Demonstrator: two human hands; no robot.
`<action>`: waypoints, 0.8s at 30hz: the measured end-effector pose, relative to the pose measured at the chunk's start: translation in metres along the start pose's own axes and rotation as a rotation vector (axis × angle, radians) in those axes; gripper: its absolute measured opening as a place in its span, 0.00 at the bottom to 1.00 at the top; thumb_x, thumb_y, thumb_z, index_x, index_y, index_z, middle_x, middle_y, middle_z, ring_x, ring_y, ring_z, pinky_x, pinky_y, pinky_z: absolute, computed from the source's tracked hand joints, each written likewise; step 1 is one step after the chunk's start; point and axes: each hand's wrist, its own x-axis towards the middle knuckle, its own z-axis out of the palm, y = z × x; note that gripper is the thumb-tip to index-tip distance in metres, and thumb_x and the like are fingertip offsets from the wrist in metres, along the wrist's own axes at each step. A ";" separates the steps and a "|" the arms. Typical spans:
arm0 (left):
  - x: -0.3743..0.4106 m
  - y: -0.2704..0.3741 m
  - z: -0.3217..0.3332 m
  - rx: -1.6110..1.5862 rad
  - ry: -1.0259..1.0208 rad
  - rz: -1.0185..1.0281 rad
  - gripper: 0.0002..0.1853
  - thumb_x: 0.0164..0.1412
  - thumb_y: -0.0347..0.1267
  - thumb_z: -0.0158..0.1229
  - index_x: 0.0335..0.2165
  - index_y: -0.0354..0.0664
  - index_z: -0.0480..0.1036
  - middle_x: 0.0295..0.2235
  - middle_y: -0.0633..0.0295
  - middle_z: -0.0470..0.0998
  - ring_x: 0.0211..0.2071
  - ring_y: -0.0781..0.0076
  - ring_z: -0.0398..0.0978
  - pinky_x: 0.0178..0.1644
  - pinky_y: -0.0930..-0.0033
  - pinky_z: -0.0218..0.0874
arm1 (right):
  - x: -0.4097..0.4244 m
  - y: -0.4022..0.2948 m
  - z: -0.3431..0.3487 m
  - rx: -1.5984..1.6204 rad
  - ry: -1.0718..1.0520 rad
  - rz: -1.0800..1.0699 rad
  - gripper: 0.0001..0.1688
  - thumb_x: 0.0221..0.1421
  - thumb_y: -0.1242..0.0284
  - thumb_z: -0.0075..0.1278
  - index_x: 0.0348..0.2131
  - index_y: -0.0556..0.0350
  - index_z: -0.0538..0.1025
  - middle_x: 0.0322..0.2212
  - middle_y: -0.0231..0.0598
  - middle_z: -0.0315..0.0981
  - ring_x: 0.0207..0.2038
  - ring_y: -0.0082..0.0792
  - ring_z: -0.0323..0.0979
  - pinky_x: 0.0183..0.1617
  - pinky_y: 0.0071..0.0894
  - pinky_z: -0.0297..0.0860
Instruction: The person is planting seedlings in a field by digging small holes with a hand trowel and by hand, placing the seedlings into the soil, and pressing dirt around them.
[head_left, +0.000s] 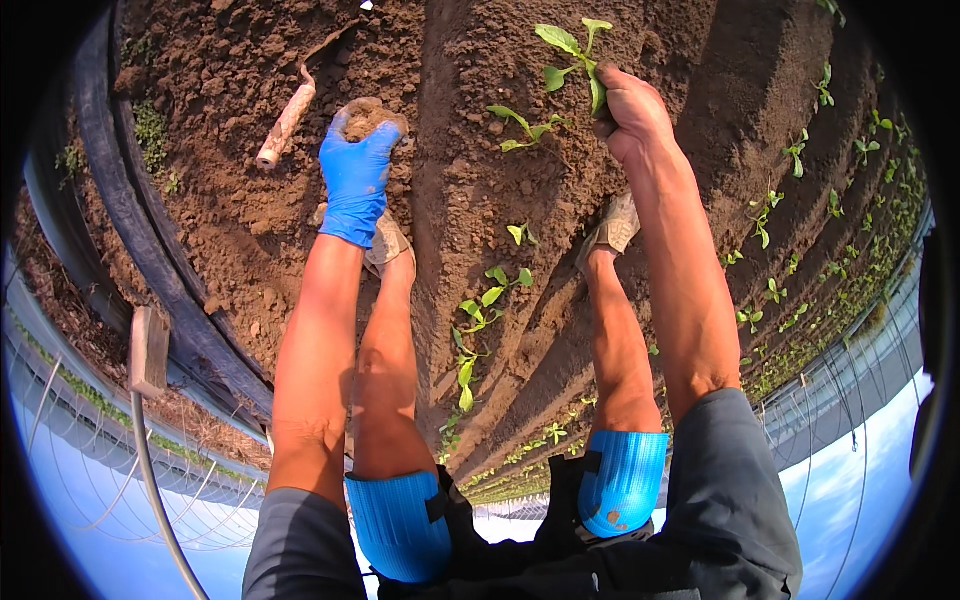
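Note:
My right hand (630, 109) is bare and pinches a leafy green seedling (577, 56) low on its stem, above the brown soil bed. Its roots are hidden behind my fingers. My left hand (360, 161) wears a blue glove with dirty fingertips, curled around a clump of soil (366, 120). To the left of that glove lies a hand tool with a pale, worn handle (287, 126); its bent metal neck runs toward the loose soil, and the blade's shape is unclear. Another seedling (529, 129) stands in the bed just below and left of my right hand.
More seedlings (480, 311) line the bed between my legs. Plant rows (799, 154) run along the right. My shoes (619, 225) stand on the soil, and blue knee pads (622, 480) cover my knees. A dark sheet edge (142, 195) and wooden block (148, 351) are at left.

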 end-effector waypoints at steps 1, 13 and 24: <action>0.001 0.003 0.026 -0.025 0.048 -0.024 0.39 0.49 0.27 0.67 0.57 0.25 0.59 0.39 0.53 0.77 0.36 0.70 0.77 0.41 0.70 0.71 | 0.000 0.000 -0.001 0.002 -0.004 0.002 0.12 0.62 0.64 0.50 0.26 0.48 0.73 0.16 0.26 0.65 0.15 0.22 0.57 0.16 0.26 0.53; 0.009 0.036 0.165 0.630 -0.116 0.360 0.31 0.50 0.33 0.64 0.52 0.31 0.70 0.28 0.47 0.79 0.29 0.62 0.80 0.36 0.61 0.73 | 0.008 0.006 -0.005 0.048 -0.058 -0.011 0.08 0.56 0.70 0.54 0.35 0.54 0.79 0.20 0.32 0.73 0.18 0.24 0.67 0.18 0.28 0.55; 0.007 0.030 0.165 0.713 -0.231 0.437 0.36 0.45 0.33 0.64 0.53 0.26 0.67 0.47 0.37 0.74 0.50 0.46 0.73 0.56 0.57 0.65 | 0.002 0.005 0.003 0.087 -0.079 -0.003 0.07 0.54 0.72 0.54 0.32 0.58 0.76 0.21 0.35 0.73 0.19 0.27 0.68 0.19 0.30 0.59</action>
